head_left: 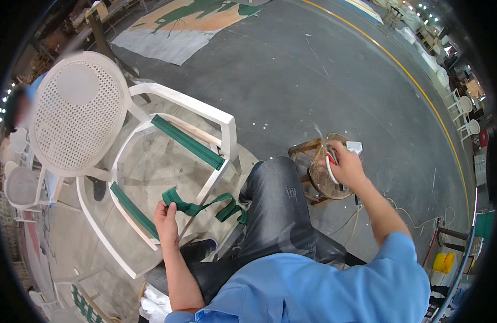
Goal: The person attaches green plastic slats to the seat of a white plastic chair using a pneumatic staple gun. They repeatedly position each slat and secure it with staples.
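My left hand [166, 226] pinches one end of a green webbing strap [225, 211], and the rest trails loosely across to my knee. The hand is beside the seat opening of a white armchair frame [227, 126], which has a round, cane-patterned back. Two more green strips, a far strip [188, 142] and a near strip [134, 210], lie along opposite seat rails. Over a round wooden stool [326, 185] on my right, my right hand [346, 167] is closed around a hand tool with red and white curved handles [330, 161]; its working end is not clear.
A silver block-shaped thing [354, 146] lies beside my right hand. A thin hose [399, 209] runs along the floor to the right. At far left are more pale chairs [23, 185] and a person in blue [37, 83], partly hidden by the chair back. A paint-stained sheet [178, 37] covers floor ahead.
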Available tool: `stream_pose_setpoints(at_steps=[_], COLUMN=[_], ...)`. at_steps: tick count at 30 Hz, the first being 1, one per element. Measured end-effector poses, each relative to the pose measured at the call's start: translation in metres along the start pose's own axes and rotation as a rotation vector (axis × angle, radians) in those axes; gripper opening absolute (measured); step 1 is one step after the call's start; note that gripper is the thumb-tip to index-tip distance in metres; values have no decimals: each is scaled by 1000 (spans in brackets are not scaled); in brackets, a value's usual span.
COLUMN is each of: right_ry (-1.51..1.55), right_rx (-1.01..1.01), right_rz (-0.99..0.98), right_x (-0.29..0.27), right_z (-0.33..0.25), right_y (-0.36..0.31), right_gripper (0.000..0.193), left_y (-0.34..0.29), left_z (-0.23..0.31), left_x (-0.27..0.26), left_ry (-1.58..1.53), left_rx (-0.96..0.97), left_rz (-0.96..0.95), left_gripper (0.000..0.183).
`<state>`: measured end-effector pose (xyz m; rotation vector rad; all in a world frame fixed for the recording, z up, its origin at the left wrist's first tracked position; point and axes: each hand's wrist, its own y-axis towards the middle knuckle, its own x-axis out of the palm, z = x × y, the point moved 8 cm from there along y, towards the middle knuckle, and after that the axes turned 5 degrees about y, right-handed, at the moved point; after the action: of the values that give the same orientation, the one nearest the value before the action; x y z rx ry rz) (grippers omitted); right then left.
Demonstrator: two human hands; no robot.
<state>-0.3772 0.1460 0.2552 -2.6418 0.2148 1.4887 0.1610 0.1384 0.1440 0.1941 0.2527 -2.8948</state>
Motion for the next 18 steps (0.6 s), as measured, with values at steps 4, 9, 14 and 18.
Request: stream_pose_setpoints(at_steps=[4, 9, 14, 18], right_ry=[2, -208, -207, -131], right_rx=[228, 164, 274, 81], right_rz=[62, 203, 28, 120], right_x=[48, 73, 77, 64], right_z=[66, 79, 83, 57], right_y=[-38, -45, -43, -44], right_gripper=[59, 55, 57, 50], left_y=[4, 10, -12, -15], left_z=[-35, -52, -67, -68], left_x=[-2, -1, -2, 16], left_ry=[212, 618, 661, 687], left_rx=[32, 92, 5, 26], left_rz=[12, -35, -67, -131], left_gripper=[12, 25, 27, 31])
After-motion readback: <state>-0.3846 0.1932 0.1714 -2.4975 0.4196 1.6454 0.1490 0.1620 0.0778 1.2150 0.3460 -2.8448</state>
